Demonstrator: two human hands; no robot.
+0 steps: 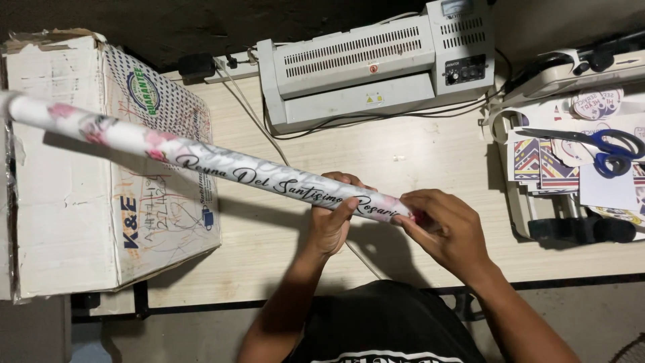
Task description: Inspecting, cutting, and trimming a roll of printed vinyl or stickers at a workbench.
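A long white rolled sheet [201, 156] with pink flowers and black script lettering slants from the upper left down to the middle of the view, above a pale wooden table [416, 154]. My left hand [334, 215] is wrapped around the roll close to its near end. My right hand [447, 228] pinches that near end with its fingertips. The far end of the roll reaches over a cardboard box at the left edge.
A large cardboard box [87, 202] stands at the left. A grey laminating machine [376, 64] with cables sits at the back. At the right lie printed stickers and papers [551, 168], blue-handled scissors [598, 144] and a paper cutter [571, 70].
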